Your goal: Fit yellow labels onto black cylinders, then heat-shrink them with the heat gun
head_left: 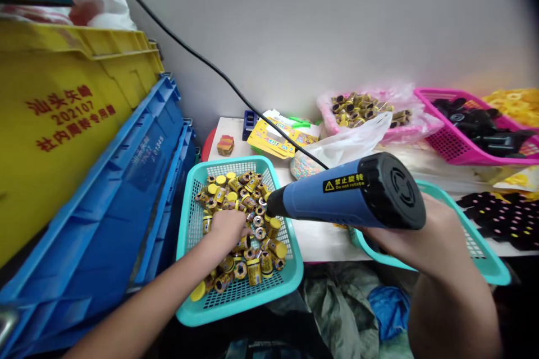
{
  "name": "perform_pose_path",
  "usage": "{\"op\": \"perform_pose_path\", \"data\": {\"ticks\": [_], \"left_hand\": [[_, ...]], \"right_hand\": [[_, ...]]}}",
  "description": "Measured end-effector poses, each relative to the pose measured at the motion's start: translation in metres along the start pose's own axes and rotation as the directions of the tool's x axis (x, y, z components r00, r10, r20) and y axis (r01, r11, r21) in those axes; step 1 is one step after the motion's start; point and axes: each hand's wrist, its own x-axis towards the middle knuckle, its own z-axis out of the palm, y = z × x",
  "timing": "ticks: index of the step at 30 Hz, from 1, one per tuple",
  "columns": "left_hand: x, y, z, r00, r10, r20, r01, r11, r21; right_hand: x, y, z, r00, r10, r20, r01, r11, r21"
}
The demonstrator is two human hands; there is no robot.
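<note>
My right hand [423, 242] is wrapped round the handle of a blue heat gun [324, 193] with a black nozzle and black rear cap. The nozzle points left and down over a turquoise basket [183, 269]. In that basket lie many small yellow-wrapped bottles [254, 272], some with yellow caps up, others showing their wrapped undersides. My left hand [227, 229] reaches in among them, its fingers curled and partly hidden; what they hold cannot be made out. A black cord [202, 57] runs from the heat gun up to the left.
Blue crates [101, 207] and a yellow crate [63, 123] wall off the left. Behind are yellow printed cards [272, 137], a pink-lined basket [412, 130] of similar wrapped pieces and a pink basket [452, 148] of black parts. Another turquoise basket [490, 269] sits under my right arm.
</note>
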Motion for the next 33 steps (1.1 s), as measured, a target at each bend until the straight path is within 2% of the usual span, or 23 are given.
{"op": "perform_pose_path", "data": {"ticks": [4,8,12,14,19,22,25,27,30,33], "left_hand": [[0.002,0.005,-0.003,0.999,0.007,0.041,-0.009,0.999,0.045],[-0.007,0.001,-0.006,0.994,0.1,0.032,-0.101,0.994,0.045],[-0.019,0.002,-0.002,0.97,0.242,0.035,-0.24,0.969,-0.052],[-0.022,0.003,0.003,0.964,0.262,0.045,-0.256,0.961,-0.103],[-0.021,-0.003,0.016,0.986,0.157,-0.053,-0.164,0.973,-0.161],[-0.018,-0.006,0.018,0.991,0.115,-0.063,-0.124,0.981,-0.152],[-0.022,-0.01,0.012,0.983,0.163,-0.087,-0.178,0.964,-0.196],[-0.032,-0.016,0.006,0.974,0.158,-0.164,-0.199,0.939,-0.279],[-0.053,-0.036,0.002,0.952,0.013,-0.305,-0.157,0.877,-0.455],[-0.076,-0.06,0.007,0.905,-0.184,-0.383,-0.093,0.795,-0.6]], "right_hand": [[-0.007,0.004,0.003,0.998,0.056,-0.009,-0.056,0.998,-0.016],[-0.013,0.007,0.004,0.996,0.086,-0.024,-0.086,0.996,0.006],[-0.014,0.008,0.001,0.997,0.067,-0.043,-0.068,0.998,-0.019],[-0.014,0.008,-0.001,0.997,0.054,-0.061,-0.057,0.997,-0.043],[-0.014,0.006,-0.005,0.996,0.034,-0.083,-0.037,0.998,-0.042],[-0.014,0.004,-0.005,0.998,0.022,-0.064,-0.024,0.999,-0.026],[-0.011,0.001,-0.005,0.999,0.0,-0.043,0.0,1.0,-0.002],[-0.008,-0.002,-0.004,0.999,-0.018,-0.046,0.019,1.0,0.025],[-0.001,-0.009,-0.002,0.999,-0.025,-0.045,0.029,0.995,0.093],[0.007,-0.017,0.002,1.0,-0.021,0.019,0.017,0.983,0.185]]}}
